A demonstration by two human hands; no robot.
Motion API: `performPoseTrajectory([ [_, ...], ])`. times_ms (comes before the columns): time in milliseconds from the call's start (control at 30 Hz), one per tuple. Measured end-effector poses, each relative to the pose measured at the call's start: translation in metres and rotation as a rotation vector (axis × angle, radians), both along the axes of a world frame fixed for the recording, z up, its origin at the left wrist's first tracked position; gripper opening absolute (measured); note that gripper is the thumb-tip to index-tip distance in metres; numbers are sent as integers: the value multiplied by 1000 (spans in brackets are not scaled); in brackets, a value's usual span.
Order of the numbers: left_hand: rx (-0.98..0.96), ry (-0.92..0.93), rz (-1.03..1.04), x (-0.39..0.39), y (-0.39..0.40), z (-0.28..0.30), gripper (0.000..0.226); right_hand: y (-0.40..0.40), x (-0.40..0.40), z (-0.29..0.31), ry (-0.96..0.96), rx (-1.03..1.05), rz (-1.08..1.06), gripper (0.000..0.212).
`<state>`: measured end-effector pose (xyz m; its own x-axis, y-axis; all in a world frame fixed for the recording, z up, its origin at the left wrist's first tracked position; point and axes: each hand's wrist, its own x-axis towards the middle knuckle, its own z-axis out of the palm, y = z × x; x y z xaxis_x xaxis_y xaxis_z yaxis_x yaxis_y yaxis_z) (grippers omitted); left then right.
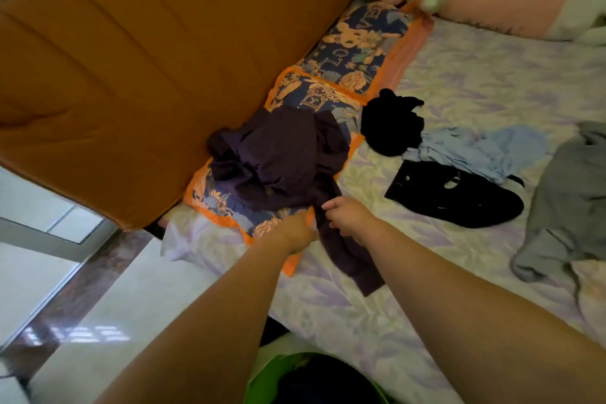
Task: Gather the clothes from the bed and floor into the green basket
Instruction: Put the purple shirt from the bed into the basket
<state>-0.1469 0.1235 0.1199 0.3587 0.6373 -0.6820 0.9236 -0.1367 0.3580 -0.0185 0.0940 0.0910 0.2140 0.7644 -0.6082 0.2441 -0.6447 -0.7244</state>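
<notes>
Both hands are in on the dark purple garment [278, 154]. The right hand [347, 218] is closed round its long trailing strip, fingers curled over the cloth, and the left hand [296, 233] sits just beside it on the left, pressed against the same strip; whether its fingers have closed on the cloth I cannot tell, they are tucked out of sight. The bulk of that garment is heaped farther off on a patterned pillowcase [344, 59], navy with an orange border and orange flowers, and there is lettering on it: "LOVE" reads clearly, twice over.

Out to the right on the lilac leaf-print bedsheet [475, 75] lie 4 more pieces: a crumpled black garment [390, 128], a light blue one [475, 151] touching it, a flat black piece with small holes [459, 200] nearer, and a grey garment [570, 193] at the right edge.

Nearest of all, at the bottom edge between the forearms, the green basket [265, 380] shows its rim, with something dark inside [321, 384]; what it is, I cannot tell. A brown padded headboard [147, 59] fills the left, and pink cushions [492, 0] sit at the far end.
</notes>
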Motion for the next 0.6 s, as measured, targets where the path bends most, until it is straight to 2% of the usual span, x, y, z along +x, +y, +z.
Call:
performPoseTrajectory([
  [67, 58, 11, 61, 1, 26, -14, 61, 31, 5, -17, 12, 28, -7, 31],
  [167, 90, 12, 84, 5, 62, -32, 53, 75, 2, -44, 100, 29, -51, 29],
  [233, 98, -33, 113, 5, 85, -46, 49, 99, -1, -66, 297, -34, -125, 22],
  [333, 132, -44, 152, -3, 111, -79, 52, 132, -6, -97, 561, -62, -349, 47],
  [433, 144, -55, 166, -6, 110, -97, 54, 152, -10, -122, 793, -20, -604, 57],
  [533, 128, -13, 238, -14, 99, -113, 58, 165, -12, -141, 813, -27, -684, 68],
  [600, 96, 0, 298, -15, 90, -118, 66, 169, -7, -144, 861, 17, -711, 58],
])
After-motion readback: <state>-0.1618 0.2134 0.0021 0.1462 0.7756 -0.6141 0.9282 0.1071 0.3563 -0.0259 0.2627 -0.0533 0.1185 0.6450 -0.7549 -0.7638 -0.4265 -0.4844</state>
